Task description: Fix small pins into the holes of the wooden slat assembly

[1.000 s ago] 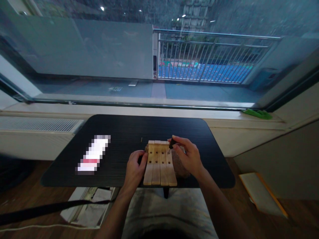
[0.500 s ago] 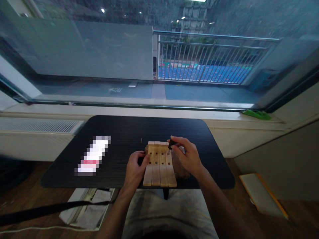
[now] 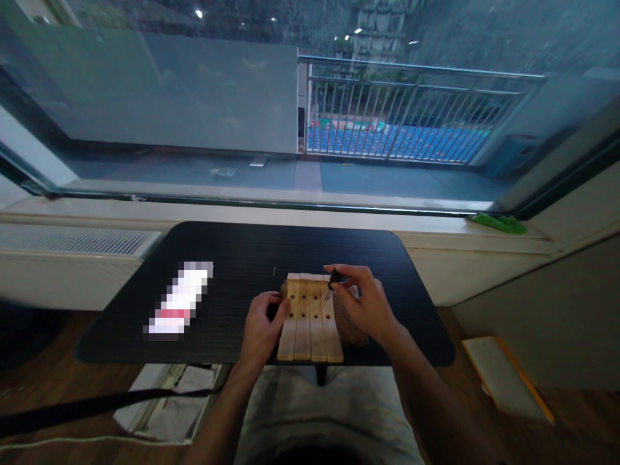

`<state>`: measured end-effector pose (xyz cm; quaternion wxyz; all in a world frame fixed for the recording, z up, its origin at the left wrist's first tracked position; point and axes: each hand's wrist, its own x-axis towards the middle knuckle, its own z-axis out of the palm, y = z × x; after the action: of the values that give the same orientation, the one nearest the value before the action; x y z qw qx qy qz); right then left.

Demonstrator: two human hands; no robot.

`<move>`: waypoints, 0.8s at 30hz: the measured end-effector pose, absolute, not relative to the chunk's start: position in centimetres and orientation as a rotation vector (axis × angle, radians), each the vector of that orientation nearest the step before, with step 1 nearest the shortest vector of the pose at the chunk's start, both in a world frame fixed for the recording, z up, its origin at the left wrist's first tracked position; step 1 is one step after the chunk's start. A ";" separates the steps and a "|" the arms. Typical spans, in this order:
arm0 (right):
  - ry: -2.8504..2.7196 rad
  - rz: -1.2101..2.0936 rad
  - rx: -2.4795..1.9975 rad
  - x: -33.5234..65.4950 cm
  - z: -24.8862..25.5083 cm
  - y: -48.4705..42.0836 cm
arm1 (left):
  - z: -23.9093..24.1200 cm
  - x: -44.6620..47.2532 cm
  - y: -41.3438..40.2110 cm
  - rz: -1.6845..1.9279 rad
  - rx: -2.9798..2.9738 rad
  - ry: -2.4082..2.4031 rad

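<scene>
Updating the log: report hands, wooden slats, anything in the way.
Left hand, thumb on leftmost wooden slat. Right hand pinching black-handled tool, tip at rightmost slat's far hole. Four slats side by side. Nothing seen blocking the tool.

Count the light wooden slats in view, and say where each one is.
4, side by side: the leftmost slat, the second slat from the left, the third slat and the rightmost slat, where the dark-handled tool points. Any beneath would be hidden.
</scene>
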<state>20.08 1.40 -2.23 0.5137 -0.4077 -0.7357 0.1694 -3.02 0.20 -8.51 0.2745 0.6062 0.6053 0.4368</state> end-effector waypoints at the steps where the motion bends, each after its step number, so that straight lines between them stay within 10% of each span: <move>1: -1.767 0.421 -0.984 20.1 -2.2 1.4 | -8.6 -3.0 0.2 1.185 1.628 1.627; 24: -1.777 0.440 -0.927 19.9 -2.2 1.8 | -8.6 -2.8 0.1 1.189 1.565 1.602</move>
<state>19.94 1.85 -2.20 0.5183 -0.3863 -0.7406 0.1833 -2.76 0.12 -8.63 0.2985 0.5892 0.6029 0.4475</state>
